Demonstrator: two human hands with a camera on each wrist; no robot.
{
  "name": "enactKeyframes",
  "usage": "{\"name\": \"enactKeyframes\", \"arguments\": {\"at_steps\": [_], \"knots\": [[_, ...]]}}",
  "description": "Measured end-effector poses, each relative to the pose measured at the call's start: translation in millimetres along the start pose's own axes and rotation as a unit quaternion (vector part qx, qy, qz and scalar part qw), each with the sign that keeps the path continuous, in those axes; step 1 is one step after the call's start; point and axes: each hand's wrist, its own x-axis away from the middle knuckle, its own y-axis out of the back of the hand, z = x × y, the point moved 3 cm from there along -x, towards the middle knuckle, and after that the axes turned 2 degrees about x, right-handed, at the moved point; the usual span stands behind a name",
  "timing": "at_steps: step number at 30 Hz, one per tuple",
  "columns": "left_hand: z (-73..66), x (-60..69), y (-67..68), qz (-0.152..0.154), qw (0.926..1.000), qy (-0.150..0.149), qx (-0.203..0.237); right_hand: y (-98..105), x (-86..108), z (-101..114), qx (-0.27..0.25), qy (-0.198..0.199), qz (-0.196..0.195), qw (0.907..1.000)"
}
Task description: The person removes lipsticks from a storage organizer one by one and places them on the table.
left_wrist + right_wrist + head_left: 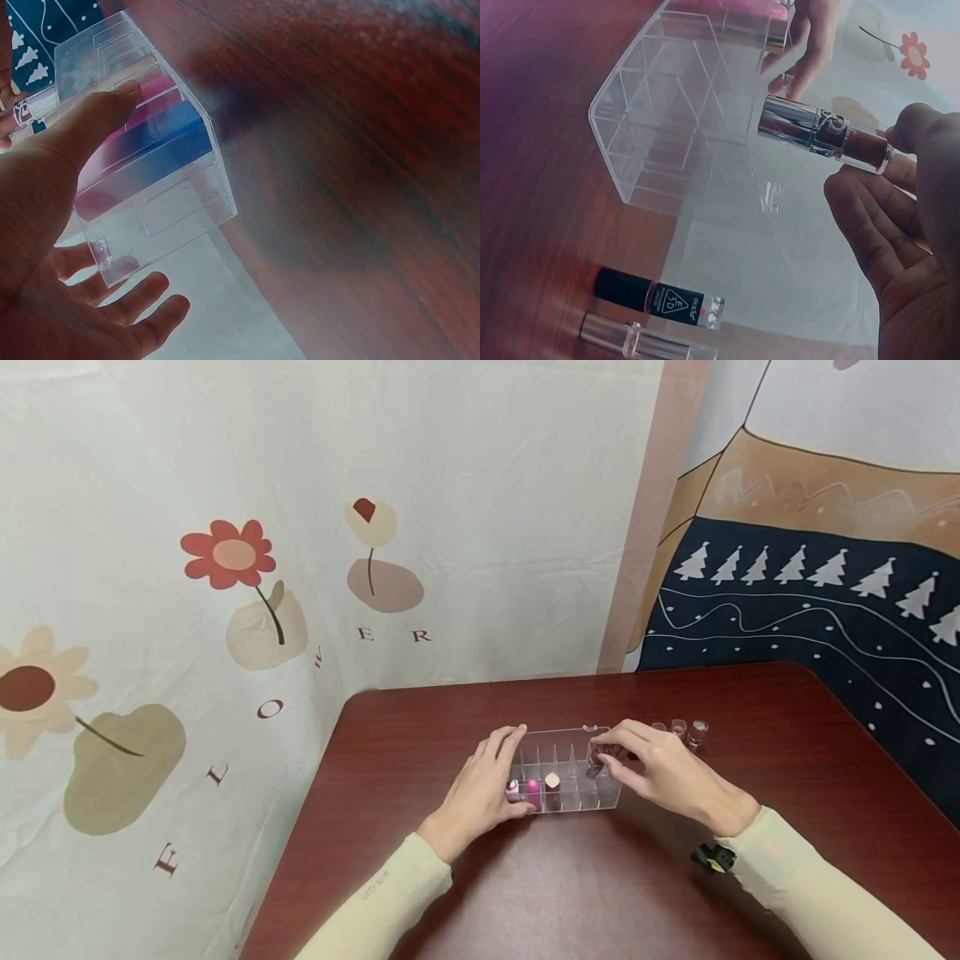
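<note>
so the silver-and-clear lipstick tube [831, 133] is over the right end of the clear organizer [573, 802], silver end aimed down toward the cells; right hand [663, 767] has it pinched by the see-through end between thumb and fingers, while left hand [480, 785] grips the organizer's left end, thumb at the front wall; tube looks light, stiff and kinda slick, maybe crackable if dropped, so I'd hold it high by that clear end and not squeeze hard; organizer seems light and rigid too, probably slides on smooth wood, so bracing an end wall makes sense; watch the thin dividers, the cells look snug and a tilted tube could catch an edge; pink lipstick [533, 792] sits in the organizer's front row near its left end; right of the organizer is tighter, with a black lip tube [652, 298] there, but the table [525, 893] in front gives loads of elbow room
</note>
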Motion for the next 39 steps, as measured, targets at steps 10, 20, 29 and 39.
{"name": "enactKeyframes", "arguments": {"at_steps": [10, 20, 29, 39], "knots": [[0.0, 0.7, -0.2, -0.001, 1.0, -0.002, -0.006, 8.9, 4.3, -4.2, 0.004, -0.005, -0.013, 0.9999], [-0.6, 1.6, -1.2, -0.002, 1.0, 0.0, -0.006, 22.5, 10.3, -10.7, 0.011, -0.013, -0.023, 0.9996], [-1.1, 1.3, -0.6, -0.002, 1.0, -0.001, -0.008, 28.8, 15.2, -14.8, 0.021, -0.025, -0.021, 0.9992], [0.5, 1.0, -1.7, -0.003, 1.0, -0.002, -0.005, 33.4, 24.2, -24.1, 0.022, -0.03, -0.028, 0.9989]]}}
